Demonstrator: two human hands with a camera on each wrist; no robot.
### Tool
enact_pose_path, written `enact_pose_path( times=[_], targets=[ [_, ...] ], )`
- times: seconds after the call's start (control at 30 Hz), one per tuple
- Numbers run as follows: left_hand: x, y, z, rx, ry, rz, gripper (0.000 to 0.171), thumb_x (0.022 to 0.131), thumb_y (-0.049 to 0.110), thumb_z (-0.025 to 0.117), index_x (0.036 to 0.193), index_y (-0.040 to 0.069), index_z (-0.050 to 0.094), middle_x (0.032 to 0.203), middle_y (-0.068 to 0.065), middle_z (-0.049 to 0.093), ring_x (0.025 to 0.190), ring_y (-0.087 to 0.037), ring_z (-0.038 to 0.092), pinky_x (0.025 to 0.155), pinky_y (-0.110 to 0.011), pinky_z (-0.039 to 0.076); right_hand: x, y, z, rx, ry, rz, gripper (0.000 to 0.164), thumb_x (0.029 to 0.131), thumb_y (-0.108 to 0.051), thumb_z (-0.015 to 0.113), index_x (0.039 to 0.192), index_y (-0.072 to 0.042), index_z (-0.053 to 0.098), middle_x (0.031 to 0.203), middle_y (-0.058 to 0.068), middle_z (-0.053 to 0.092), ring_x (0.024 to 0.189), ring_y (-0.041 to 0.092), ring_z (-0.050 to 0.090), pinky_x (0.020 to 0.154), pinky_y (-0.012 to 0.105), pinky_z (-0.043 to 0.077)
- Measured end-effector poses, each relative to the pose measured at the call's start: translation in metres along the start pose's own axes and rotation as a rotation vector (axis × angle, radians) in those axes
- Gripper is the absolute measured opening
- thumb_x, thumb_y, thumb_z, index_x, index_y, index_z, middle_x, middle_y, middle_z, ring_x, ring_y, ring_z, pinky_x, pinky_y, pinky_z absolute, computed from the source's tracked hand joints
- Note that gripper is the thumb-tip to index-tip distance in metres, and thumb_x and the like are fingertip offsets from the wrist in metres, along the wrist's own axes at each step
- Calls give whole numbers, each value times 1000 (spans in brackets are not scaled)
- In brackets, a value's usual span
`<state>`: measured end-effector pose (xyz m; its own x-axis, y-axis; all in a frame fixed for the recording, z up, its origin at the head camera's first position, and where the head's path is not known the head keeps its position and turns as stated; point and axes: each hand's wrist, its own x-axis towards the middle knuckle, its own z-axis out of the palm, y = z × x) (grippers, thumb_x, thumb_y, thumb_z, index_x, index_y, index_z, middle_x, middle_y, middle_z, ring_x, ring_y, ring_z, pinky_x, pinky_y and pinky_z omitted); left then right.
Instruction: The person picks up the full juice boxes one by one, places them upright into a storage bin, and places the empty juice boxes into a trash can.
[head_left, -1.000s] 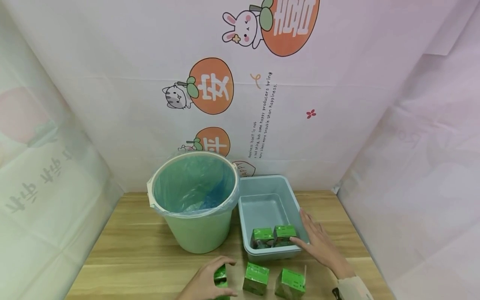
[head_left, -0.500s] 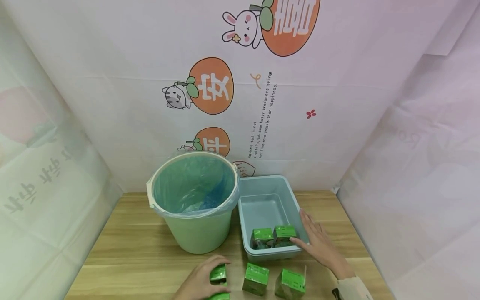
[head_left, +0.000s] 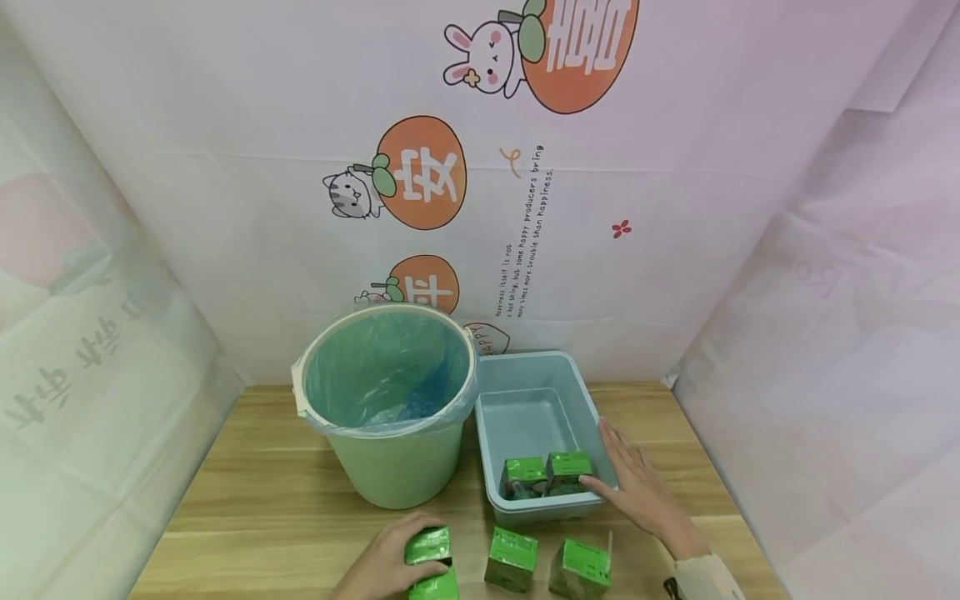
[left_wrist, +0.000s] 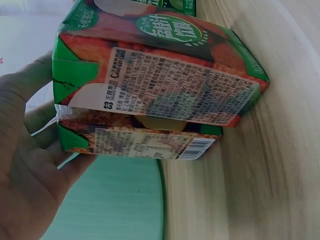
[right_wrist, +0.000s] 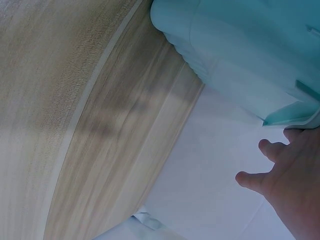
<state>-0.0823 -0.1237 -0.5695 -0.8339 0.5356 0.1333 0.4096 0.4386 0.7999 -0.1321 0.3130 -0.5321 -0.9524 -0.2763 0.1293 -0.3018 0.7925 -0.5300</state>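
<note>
My left hand (head_left: pixel 382 560) is at the table's front. Its thumb and fingers curl round the upper end of a green-topped juice box (head_left: pixel 429 543). Against that box's near side stands a second juice box (head_left: pixel 437 587). In the left wrist view, printed red-brown sides show on the near box (left_wrist: pixel 165 85) and the far box (left_wrist: pixel 135 142), and parts of the fingers pass behind them. My right hand (head_left: pixel 643 496) rests over the right rim of a light blue plastic bin (head_left: pixel 540 505), thumb inside, other fingers straight outside. Two juice boxes (head_left: pixel 568 463) stand in the bin's near end.
Two more juice boxes, a middle one (head_left: pixel 512 557) and a right one with a straw (head_left: pixel 581 568), stand before the bin. A light green trash can (head_left: pixel 397 471) with a clear liner is left of it. Printed cloth (head_left: pixel 645 317) surrounds the wooden table (head_left: pixel 247 508).
My left hand has drawn back to the left along the two juice boxes, so more of their green tops shows. The boxes hardly shift. My right hand keeps its place on the bin.
</note>
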Motion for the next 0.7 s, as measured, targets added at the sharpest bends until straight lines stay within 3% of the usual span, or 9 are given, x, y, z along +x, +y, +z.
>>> enact_pose_path(
  times=[0.1, 0.27, 0.5, 0.7],
  targets=[
    [-1, -2, -1, -6, -3, 20, 47, 96, 41, 80, 136, 18, 69, 131, -7, 70, 113, -16, 66, 90, -34, 57, 0, -1, 0, -3, 4, -2, 98, 102, -46, 68, 170, -6, 9, 175, 21, 13, 157, 51, 15, 121, 76, 6],
    [-2, -4, -2, -1, -2, 56, 47, 97, 37, 79, 137, 14, 68, 132, -12, 70, 117, -24, 68, 94, -36, 57, -1, -1, 0, 0, 7, -2, 98, 102, -46, 68, 170, -5, 11, 175, 21, 14, 157, 51, 15, 120, 77, 7],
    [-3, -4, -6, -25, -24, 30, 48, 98, 38, 78, 138, 14, 68, 134, -14, 69, 121, -27, 66, 96, -36, 57, -1, -1, 0, 5, 1, 2, 98, 102, -45, 68, 171, -6, 9, 175, 20, 12, 157, 50, 14, 121, 76, 5],
    [-3, -2, -8, -15, -20, 56, 45, 96, 30, 81, 135, 11, 69, 130, -14, 70, 117, -24, 68, 93, -34, 57, -1, -1, 0, -6, 1, 5, 99, 102, -46, 67, 171, -11, 6, 175, 21, 13, 157, 50, 15, 120, 76, 6]
  ],
)
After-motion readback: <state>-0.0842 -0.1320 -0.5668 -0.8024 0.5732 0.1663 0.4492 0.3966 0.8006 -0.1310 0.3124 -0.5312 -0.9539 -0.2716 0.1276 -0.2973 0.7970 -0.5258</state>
